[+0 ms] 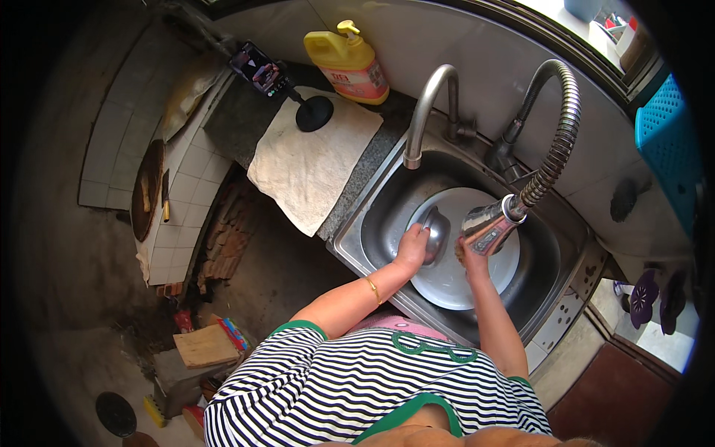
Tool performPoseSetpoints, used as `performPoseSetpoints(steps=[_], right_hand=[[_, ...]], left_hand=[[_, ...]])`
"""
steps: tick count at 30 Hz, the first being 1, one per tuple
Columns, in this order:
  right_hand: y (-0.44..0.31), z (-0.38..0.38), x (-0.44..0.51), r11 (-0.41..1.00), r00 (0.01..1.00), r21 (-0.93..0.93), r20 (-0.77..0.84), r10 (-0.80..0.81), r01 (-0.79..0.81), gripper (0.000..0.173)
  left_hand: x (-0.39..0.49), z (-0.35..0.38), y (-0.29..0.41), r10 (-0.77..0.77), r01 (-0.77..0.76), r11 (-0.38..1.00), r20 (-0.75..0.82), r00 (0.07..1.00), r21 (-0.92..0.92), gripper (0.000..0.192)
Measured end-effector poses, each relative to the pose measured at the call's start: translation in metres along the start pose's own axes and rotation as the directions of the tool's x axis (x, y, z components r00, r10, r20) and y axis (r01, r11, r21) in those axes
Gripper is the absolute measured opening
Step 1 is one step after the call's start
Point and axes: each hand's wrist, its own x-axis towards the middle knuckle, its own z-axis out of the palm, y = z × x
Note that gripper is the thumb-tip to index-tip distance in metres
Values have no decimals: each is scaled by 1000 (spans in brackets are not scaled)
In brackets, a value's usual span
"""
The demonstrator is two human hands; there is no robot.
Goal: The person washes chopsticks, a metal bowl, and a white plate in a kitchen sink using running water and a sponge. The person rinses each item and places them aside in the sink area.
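My left hand (412, 250) grips the rim of a stainless steel bowl (439, 237), which is tipped on its side over a large pale basin (447, 288). The basin sits inside a stainless steel sink (380, 223). My right hand (476, 265) is to the right of the bowl, with a small brownish scrubber (460, 250) at its fingers. The chrome spray head (485, 229) of a spring-hose faucet hides part of that hand, so the scrubber's exact kind is unclear. A second faucet, a curved steel spout (416, 128), arches over the sink's back left.
Left of the sink, a beige cloth (313, 167) lies on the stone counter, under a phone stand (314, 113) holding a phone (257, 67). A yellow pump jug (349, 67) stands against the wall. A blue perforated basket (667, 139) hangs at right. Purple slippers (644, 299) are below it.
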Motion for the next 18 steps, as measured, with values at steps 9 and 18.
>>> performPoseSetpoints(steps=[9,18], right_hand=[[-51,-6,-12,560,794,-608,208,-571,562,65],[-70,4,-39,667,691,-437,-131,-711,604,32]], left_hand=[[-20,28,17,518,-546,703,198,832,456,40],[-15,39,26,394,-433,862,191,899,264,40]])
